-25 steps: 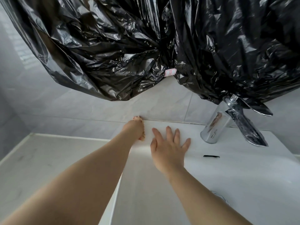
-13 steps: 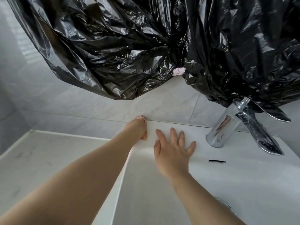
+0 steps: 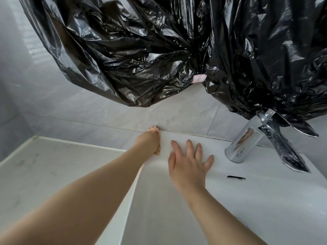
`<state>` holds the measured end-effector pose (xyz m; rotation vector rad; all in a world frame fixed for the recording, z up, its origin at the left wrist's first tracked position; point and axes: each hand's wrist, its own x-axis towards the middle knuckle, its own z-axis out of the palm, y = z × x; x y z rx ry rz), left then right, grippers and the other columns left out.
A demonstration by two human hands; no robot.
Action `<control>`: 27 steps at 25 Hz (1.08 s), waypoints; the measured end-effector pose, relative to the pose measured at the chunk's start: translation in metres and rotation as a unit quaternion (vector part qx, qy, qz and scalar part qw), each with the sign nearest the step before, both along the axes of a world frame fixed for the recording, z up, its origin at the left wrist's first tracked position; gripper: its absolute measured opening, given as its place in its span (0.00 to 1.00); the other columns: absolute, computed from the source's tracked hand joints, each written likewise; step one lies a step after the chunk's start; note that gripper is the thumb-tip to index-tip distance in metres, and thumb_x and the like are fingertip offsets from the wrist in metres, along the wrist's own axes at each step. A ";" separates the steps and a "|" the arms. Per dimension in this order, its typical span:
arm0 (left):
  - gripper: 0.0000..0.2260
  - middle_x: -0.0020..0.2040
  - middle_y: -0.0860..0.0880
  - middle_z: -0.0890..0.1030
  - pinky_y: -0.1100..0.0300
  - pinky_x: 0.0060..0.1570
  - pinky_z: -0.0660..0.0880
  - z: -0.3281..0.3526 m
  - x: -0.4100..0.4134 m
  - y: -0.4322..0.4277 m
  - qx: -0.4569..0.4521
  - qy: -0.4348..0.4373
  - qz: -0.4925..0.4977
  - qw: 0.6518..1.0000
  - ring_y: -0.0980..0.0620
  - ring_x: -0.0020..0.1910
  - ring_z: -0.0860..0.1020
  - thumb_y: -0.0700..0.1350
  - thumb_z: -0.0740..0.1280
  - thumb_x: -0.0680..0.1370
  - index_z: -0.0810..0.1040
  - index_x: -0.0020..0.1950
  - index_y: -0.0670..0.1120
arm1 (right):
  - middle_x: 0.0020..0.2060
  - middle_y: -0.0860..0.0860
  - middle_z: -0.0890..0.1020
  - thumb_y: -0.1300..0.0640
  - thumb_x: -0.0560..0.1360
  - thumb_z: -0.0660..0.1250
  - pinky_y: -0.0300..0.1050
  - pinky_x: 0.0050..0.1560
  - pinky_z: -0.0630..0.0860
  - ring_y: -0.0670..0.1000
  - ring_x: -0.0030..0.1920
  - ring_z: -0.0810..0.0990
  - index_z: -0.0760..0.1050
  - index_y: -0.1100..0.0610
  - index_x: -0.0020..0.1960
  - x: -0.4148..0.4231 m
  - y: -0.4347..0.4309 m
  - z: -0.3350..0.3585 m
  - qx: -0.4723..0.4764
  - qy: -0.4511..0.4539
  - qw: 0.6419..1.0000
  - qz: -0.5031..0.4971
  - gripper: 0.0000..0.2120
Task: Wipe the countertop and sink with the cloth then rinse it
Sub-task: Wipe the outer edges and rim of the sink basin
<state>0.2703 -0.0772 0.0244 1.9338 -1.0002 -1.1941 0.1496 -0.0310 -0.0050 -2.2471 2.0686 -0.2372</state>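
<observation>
Here, curled fingers of the left hand [image 3: 147, 141] grip a peach cloth [image 3: 153, 128] against the sink [image 3: 265, 195] rim's far edge, by the wall. Just right, the right hand [image 3: 188, 167] lies flat, fingers spread; the tap [image 3: 244, 142] stands farther right.

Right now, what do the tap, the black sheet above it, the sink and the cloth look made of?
Tap: metal with a mirror chrome finish; it reflects its surroundings.
Black sheet: thin plastic film, glossy and sharply crinkled.
Sink: probably glazed ceramic; white, smooth, soft sheen.
Cloth: likely a soft peach fabric; only its edges show past the left hand gripping it.
</observation>
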 end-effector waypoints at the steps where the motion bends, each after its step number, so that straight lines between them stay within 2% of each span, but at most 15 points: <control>1: 0.07 0.44 0.44 0.81 0.58 0.53 0.73 0.004 0.000 -0.010 0.006 0.007 0.030 1.000 0.46 0.53 0.79 0.41 0.57 0.80 0.72 0.51 0.39 | 0.76 0.50 0.49 0.46 0.80 0.40 0.68 0.69 0.41 0.58 0.76 0.43 0.49 0.37 0.74 0.000 0.000 0.002 0.007 -0.003 1.000 0.001 0.22; 2: 0.08 0.46 0.44 0.82 0.59 0.58 0.70 0.007 -0.004 -0.012 0.006 -0.029 0.040 0.999 0.47 0.54 0.78 0.39 0.57 0.79 0.72 0.55 0.39 | 0.76 0.50 0.48 0.46 0.81 0.42 0.68 0.69 0.41 0.58 0.76 0.43 0.49 0.38 0.74 0.000 0.000 0.002 0.012 -0.006 1.000 0.003 0.21; 4: 0.13 0.29 0.46 0.82 0.63 0.53 0.67 0.014 -0.002 0.001 0.017 -0.030 0.011 0.999 0.48 0.48 0.77 0.41 0.50 0.81 0.72 0.46 0.40 | 0.76 0.50 0.49 0.46 0.80 0.40 0.68 0.69 0.42 0.58 0.76 0.43 0.49 0.38 0.74 0.001 0.002 0.001 0.004 -0.001 1.000 0.006 0.22; 5: 0.17 0.27 0.45 0.80 0.62 0.49 0.67 0.008 0.001 0.007 0.015 -0.049 -0.018 0.999 0.47 0.48 0.77 0.43 0.47 0.82 0.72 0.43 0.40 | 0.76 0.50 0.50 0.46 0.79 0.39 0.68 0.69 0.42 0.58 0.76 0.44 0.49 0.38 0.73 0.002 0.002 0.000 -0.004 0.001 1.000 0.004 0.22; 7: 0.17 0.45 0.36 0.80 0.61 0.45 0.71 -0.007 0.002 0.041 -0.022 -0.093 -0.054 0.994 0.41 0.53 0.76 0.44 0.48 0.83 0.72 0.51 0.35 | 0.76 0.50 0.51 0.46 0.78 0.38 0.68 0.69 0.43 0.57 0.76 0.45 0.51 0.38 0.73 0.002 0.000 -0.001 -0.011 0.002 1.000 0.001 0.24; 8: 0.16 0.49 0.37 0.78 0.65 0.40 0.71 -0.015 0.001 0.056 -0.022 -0.118 -0.070 0.990 0.42 0.49 0.77 0.46 0.49 0.83 0.72 0.54 0.37 | 0.76 0.50 0.51 0.46 0.79 0.39 0.68 0.69 0.43 0.57 0.76 0.45 0.51 0.38 0.73 0.001 0.000 -0.002 -0.011 0.002 1.000 -0.001 0.23; 10: 0.17 0.36 0.46 0.75 0.66 0.25 0.68 -0.029 0.005 0.058 -0.050 -0.030 -0.028 0.998 0.51 0.32 0.73 0.52 0.50 0.82 0.71 0.46 0.43 | 0.76 0.50 0.51 0.46 0.80 0.43 0.67 0.69 0.43 0.57 0.76 0.45 0.50 0.38 0.74 0.001 0.000 -0.003 -0.016 0.003 1.000 -0.002 0.22; 13: 0.20 0.28 0.47 0.69 0.68 0.19 0.65 -0.022 0.007 0.031 -0.073 0.037 -0.010 0.997 0.53 0.22 0.69 0.53 0.49 0.82 0.71 0.42 0.41 | 0.76 0.50 0.51 0.46 0.80 0.44 0.67 0.69 0.43 0.57 0.76 0.45 0.51 0.37 0.73 0.000 -0.001 -0.003 -0.017 0.000 1.000 -0.001 0.21; 15: 0.21 0.26 0.47 0.69 0.68 0.18 0.65 -0.014 0.010 0.018 -0.086 0.121 0.004 0.989 0.55 0.16 0.68 0.54 0.51 0.82 0.69 0.36 0.42 | 0.76 0.50 0.51 0.46 0.80 0.44 0.67 0.69 0.44 0.57 0.76 0.45 0.51 0.37 0.73 -0.001 0.000 -0.003 -0.021 0.001 1.000 -0.005 0.21; 17: 0.17 0.26 0.52 0.72 0.68 0.21 0.66 -0.021 0.017 0.024 -0.102 0.249 -0.009 0.963 0.58 0.18 0.69 0.54 0.54 0.82 0.72 0.39 0.46 | 0.76 0.49 0.51 0.46 0.80 0.44 0.67 0.69 0.44 0.57 0.76 0.46 0.51 0.37 0.73 0.000 -0.001 -0.004 -0.020 0.002 1.000 -0.004 0.21; 18: 0.15 0.29 0.54 0.75 0.68 0.26 0.69 -0.028 0.021 0.033 -0.102 0.318 -0.010 0.943 0.59 0.23 0.73 0.56 0.56 0.80 0.75 0.43 0.48 | 0.76 0.49 0.52 0.45 0.80 0.43 0.67 0.69 0.44 0.56 0.76 0.46 0.51 0.37 0.73 0.000 -0.001 -0.004 -0.020 0.001 1.000 -0.004 0.21; 20: 0.21 0.44 0.51 0.81 0.62 0.46 0.75 -0.053 0.029 0.057 -0.078 0.397 -0.038 0.914 0.55 0.43 0.80 0.65 0.62 0.74 0.79 0.53 0.49 | 0.76 0.50 0.52 0.45 0.79 0.41 0.67 0.69 0.44 0.56 0.76 0.46 0.52 0.37 0.73 0.002 -0.001 -0.004 -0.024 0.006 1.000 -0.007 0.22; 22: 0.30 0.58 0.43 0.79 0.49 0.63 0.70 -0.074 0.031 0.080 -0.050 0.420 -0.081 0.903 0.44 0.59 0.77 0.69 0.59 0.72 0.78 0.61 0.47 | 0.76 0.50 0.52 0.46 0.80 0.44 0.67 0.69 0.43 0.56 0.76 0.46 0.52 0.37 0.73 0.001 0.000 -0.004 -0.019 0.006 1.000 -0.013 0.21; 24: 0.30 0.60 0.42 0.78 0.47 0.66 0.67 -0.078 0.028 0.088 -0.048 0.432 -0.074 0.898 0.42 0.61 0.76 0.67 0.56 0.75 0.77 0.63 0.46 | 0.76 0.52 0.51 0.46 0.81 0.45 0.67 0.69 0.43 0.58 0.76 0.45 0.53 0.39 0.73 0.005 0.001 0.002 0.003 0.006 1.000 -0.022 0.21; 27: 0.26 0.52 0.43 0.82 0.52 0.59 0.71 -0.063 0.026 0.067 -0.070 0.416 -0.023 0.906 0.47 0.50 0.80 0.62 0.53 0.78 0.76 0.61 0.45 | 0.76 0.56 0.51 0.49 0.81 0.45 0.70 0.68 0.45 0.64 0.75 0.45 0.54 0.46 0.73 0.033 0.002 0.011 0.050 0.031 0.998 0.008 0.20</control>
